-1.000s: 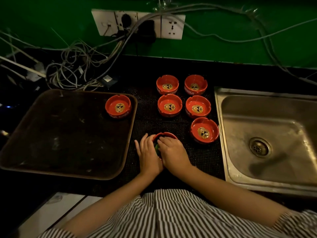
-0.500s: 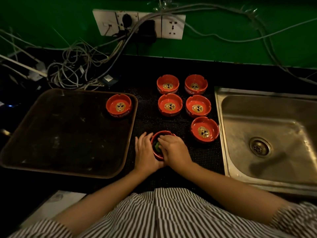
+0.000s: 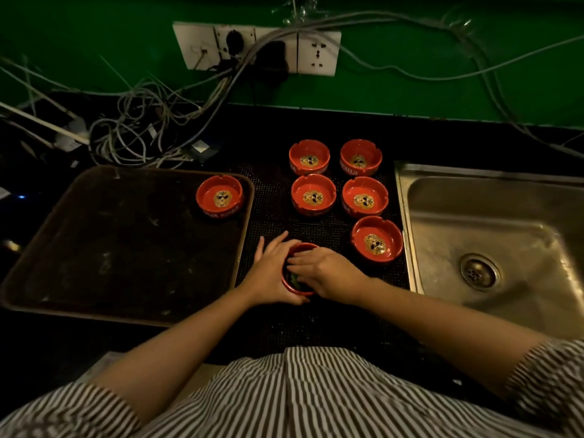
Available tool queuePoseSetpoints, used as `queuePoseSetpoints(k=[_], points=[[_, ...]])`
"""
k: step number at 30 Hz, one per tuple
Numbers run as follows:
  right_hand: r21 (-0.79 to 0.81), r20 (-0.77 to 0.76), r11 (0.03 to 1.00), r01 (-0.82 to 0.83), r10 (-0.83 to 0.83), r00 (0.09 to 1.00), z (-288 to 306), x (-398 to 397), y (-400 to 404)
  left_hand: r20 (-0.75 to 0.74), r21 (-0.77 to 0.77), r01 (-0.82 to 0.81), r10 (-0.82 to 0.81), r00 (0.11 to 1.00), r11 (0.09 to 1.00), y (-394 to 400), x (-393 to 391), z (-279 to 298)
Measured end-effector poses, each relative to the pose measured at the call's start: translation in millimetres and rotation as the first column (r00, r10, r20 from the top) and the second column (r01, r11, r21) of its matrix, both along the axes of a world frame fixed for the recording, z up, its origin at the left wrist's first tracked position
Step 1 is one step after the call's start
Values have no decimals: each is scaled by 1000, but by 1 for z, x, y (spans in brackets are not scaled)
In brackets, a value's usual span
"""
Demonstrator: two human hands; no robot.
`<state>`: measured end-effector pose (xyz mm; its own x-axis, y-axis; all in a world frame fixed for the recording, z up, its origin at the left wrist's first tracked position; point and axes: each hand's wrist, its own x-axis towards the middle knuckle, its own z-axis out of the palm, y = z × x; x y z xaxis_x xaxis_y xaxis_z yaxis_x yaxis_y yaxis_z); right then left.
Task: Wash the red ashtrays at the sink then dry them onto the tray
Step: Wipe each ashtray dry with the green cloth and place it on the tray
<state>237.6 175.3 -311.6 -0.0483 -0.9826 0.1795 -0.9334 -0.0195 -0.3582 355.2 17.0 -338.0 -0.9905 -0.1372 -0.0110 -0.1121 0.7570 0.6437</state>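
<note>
Red ashtray (image 3: 294, 287) sits on the dark dotted mat (image 3: 268, 222) near the front edge of the bench, between the tray (image 3: 94, 248) and the sink (image 3: 493, 235). The left hand (image 3: 271, 273) cups its left wall, fingers curled round the rim. The right hand (image 3: 328, 273) lies over the top, fingers reaching down inside onto something green (image 3: 294, 279); whether that grip pinches it or only presses, I cannot tell. Five more red ashtrays stand on the mat behind: two at the back (image 3: 309, 157) (image 3: 361, 157), two in the middle (image 3: 313, 194) (image 3: 365, 196), one (image 3: 376, 239) just beside the sink. Another ashtray (image 3: 220, 196) rests in the tray's back right corner. Tangled cables (image 3: 142, 131) lie at the bench's back left, under a wall socket strip (image 3: 256, 49).
</note>
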Motion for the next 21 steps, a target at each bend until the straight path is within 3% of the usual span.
queuePoseSetpoints(k=[4,7,9,12,15,18,21], points=[[-143,-7,892,428,-433,901,-9,41,-5,-88,-16,-368,366,927,930,49,12,-13],[-155,-1,855,495,-501,865,-11,50,-12,-143,35,-518,518,844,854,63,8,-16],[-133,-1,907,400,-404,915,-10,42,-8,-116,33,-458,459,881,888,51,7,-15],[-45,-14,996,72,-73,997,-4,14,1,-36,5,-191,191,981,982,18,2,-8],[125,7,980,-154,154,988,7,-16,-1,61,-25,63,-61,996,998,-8,-13,3],[102,-28,993,-62,65,997,5,-12,-2,42,-26,86,-85,996,996,-10,-12,2],[-40,-100,961,273,-275,956,-9,21,-3,-79,-61,-159,154,985,985,20,7,-7]])
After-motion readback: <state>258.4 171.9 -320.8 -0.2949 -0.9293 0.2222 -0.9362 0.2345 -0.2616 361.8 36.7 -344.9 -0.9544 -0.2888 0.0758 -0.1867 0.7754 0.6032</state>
